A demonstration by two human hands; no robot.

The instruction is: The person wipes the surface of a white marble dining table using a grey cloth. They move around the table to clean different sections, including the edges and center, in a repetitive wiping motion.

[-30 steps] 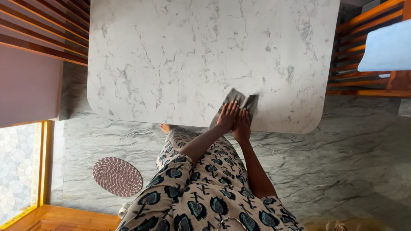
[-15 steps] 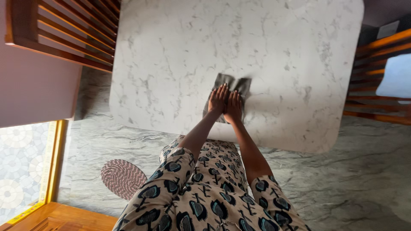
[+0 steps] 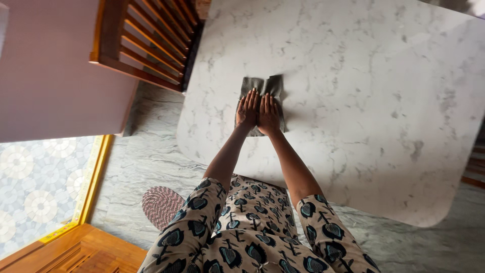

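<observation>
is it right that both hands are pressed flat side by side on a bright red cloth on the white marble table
Not quite: the cloth is grey, not bright red. The head view shows the left hand and right hand pressed flat side by side on it, on the white marble table.

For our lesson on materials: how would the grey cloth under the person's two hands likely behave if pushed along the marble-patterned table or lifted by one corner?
The grey cloth lies folded and flat, so it is probably soft and would droop if lifted. The table looks smooth, so the cloth would likely slide easily under the left hand and right hand. It seems thin, so probably light.
</observation>
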